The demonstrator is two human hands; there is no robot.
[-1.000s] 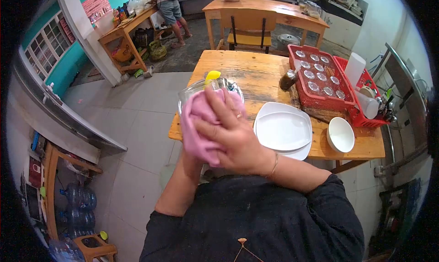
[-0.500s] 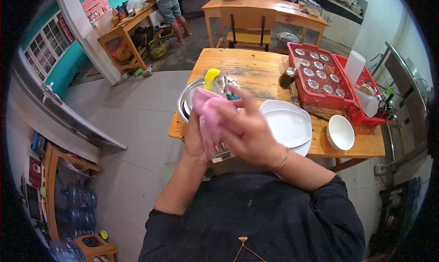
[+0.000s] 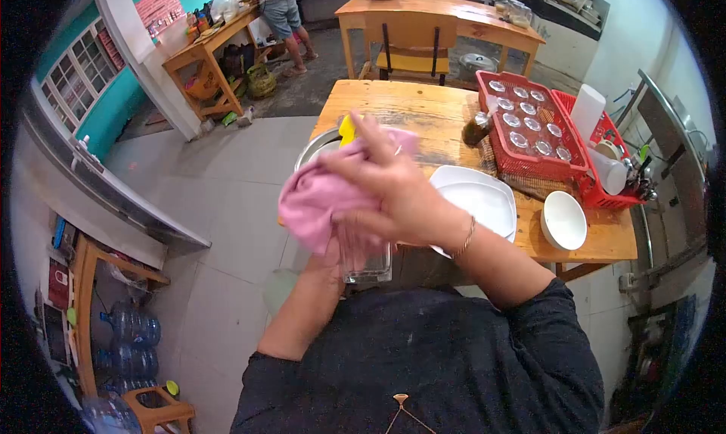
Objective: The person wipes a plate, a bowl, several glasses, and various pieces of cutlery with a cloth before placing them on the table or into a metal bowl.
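Observation:
A bunched pink cloth (image 3: pixel 321 199) is held up in front of my chest, at the near edge of the wooden table. My right hand (image 3: pixel 412 196) grips it from the right, thumb below and fingers stretched across its top, slightly blurred. From below, my left hand (image 3: pixel 330 258) holds the cloth, its fingers mostly covered by the folds. Just under the cloth, a clear glass container (image 3: pixel 369 266) shows, partly hidden. Behind the cloth, a metal bowl (image 3: pixel 311 152) with a yellow item (image 3: pixel 347 130) in it is largely covered.
White plates (image 3: pixel 484 207) lie stacked right of my hands, beside a white bowl (image 3: pixel 563 220). Farther right stand a red crate of glasses (image 3: pixel 529 158), a dark-filled jar (image 3: pixel 476 130) and a red basket (image 3: pixel 616 199) of kitchenware. A person (image 3: pixel 283 25) stands at the back left.
The pink cloth has spread out and shifted left and lower over the left hand. My right hand has moved slightly left across it, and more of the glass container shows below.

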